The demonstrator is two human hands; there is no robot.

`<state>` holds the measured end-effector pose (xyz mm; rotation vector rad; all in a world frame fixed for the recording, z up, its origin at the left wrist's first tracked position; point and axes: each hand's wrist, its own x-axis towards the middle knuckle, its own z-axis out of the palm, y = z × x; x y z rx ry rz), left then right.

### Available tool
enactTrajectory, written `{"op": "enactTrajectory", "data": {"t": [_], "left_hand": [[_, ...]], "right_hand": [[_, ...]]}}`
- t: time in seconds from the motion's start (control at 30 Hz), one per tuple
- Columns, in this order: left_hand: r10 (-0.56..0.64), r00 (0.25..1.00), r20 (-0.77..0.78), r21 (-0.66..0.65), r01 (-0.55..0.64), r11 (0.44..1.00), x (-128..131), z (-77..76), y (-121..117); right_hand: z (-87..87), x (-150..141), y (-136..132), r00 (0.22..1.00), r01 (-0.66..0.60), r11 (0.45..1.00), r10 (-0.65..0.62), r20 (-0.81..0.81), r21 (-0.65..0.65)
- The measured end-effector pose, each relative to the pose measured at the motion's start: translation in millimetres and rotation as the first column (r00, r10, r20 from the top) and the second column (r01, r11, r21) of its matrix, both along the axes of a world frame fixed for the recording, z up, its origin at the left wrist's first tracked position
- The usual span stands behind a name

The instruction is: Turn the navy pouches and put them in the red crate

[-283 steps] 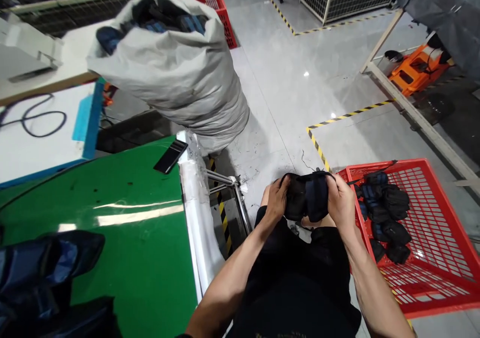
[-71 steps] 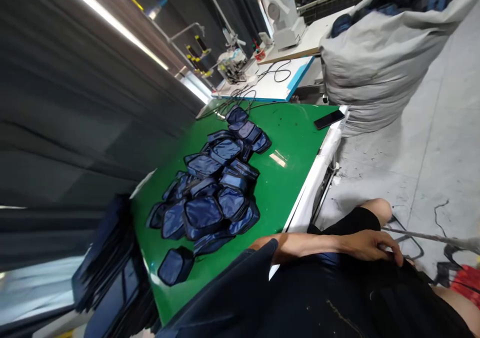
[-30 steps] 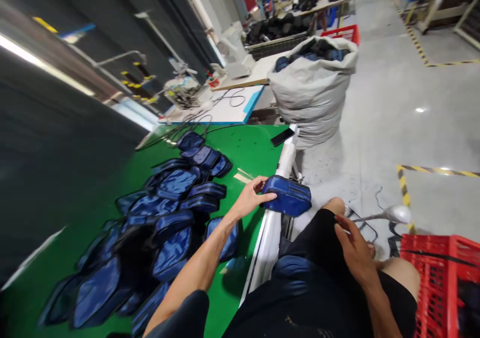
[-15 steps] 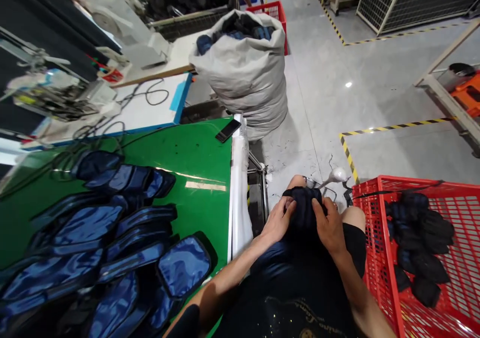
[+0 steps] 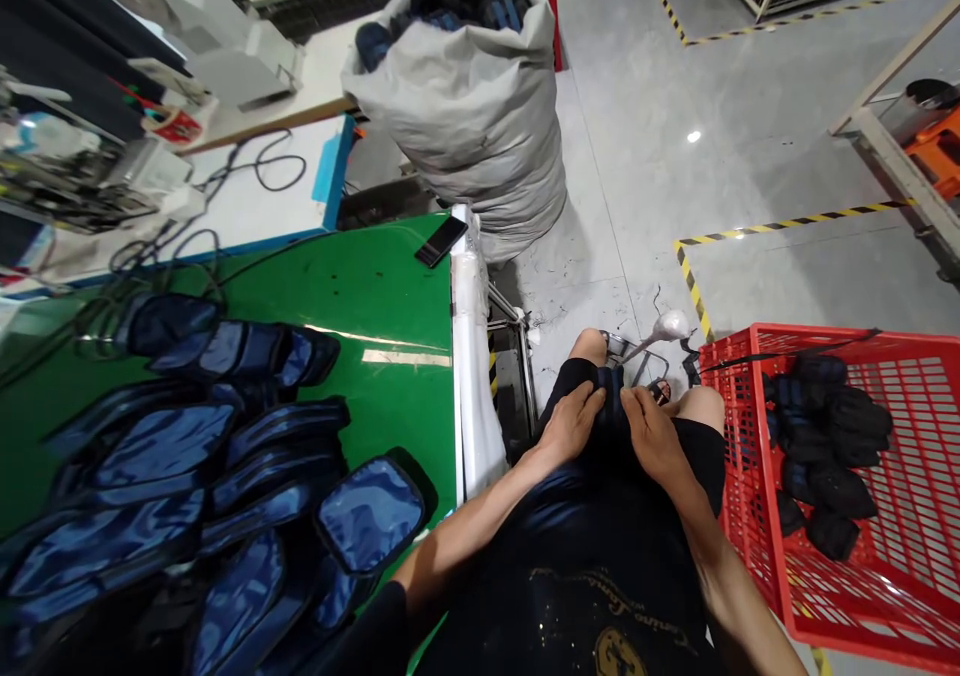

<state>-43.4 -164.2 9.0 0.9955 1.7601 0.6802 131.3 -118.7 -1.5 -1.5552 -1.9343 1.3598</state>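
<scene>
In my lap, a dark blue fabric pouch (image 5: 611, 396) is held between both hands, its edge up and its lower part lost against my dark clothing. My left hand (image 5: 574, 423) grips its left side, thumb on top and fingers bent. The right side is pinched by my right hand (image 5: 654, 434), also thumb up. On the green table (image 5: 397, 296) to my left lie several shiny blue pouches (image 5: 371, 511), some stacked and overlapping. Right of my legs stands a red plastic basket (image 5: 780, 476) with several dark, bundled pouches (image 5: 832, 486) inside.
A large grey-white sack (image 5: 480, 116) full of dark pieces stands beyond the table corner. A phone (image 5: 441, 242) lies near that corner. Loose cables (image 5: 217, 206) cross toward a sewing machine (image 5: 67, 166). Striped tape (image 5: 795, 222) marks the floor.
The pouch looks narrower between my hands, which have drawn slightly closer together. The whole view has shifted, with the sack and basket sitting higher in the picture.
</scene>
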Motion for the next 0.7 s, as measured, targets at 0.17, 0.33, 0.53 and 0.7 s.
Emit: {"op": "enactTrajectory", "data": {"t": [0.17,0.33,0.53,0.7], "left_hand": [[0.016,0.998,0.063,0.0,-0.016,1.0,-3,-4.2,20],[-0.098,0.986,0.138,0.02,0.096,0.995,-3,6.2,30],[-0.226,0.968,0.113,0.124,0.212,0.969,-1,3.1,34],[-0.228,0.966,0.118,0.145,0.211,0.967,7,3.7,38]], "right_hand": [[-6.3,1,-4,0.996,-0.023,0.998,0.017,0.088,0.065],[-9.6,-1,14,0.996,0.086,0.995,-0.085,-0.019,0.054],[-11.6,3,29,0.978,0.166,0.983,-0.175,-0.111,-0.08],[-9.3,12,31,0.967,0.203,0.969,-0.22,-0.126,-0.138]]}}
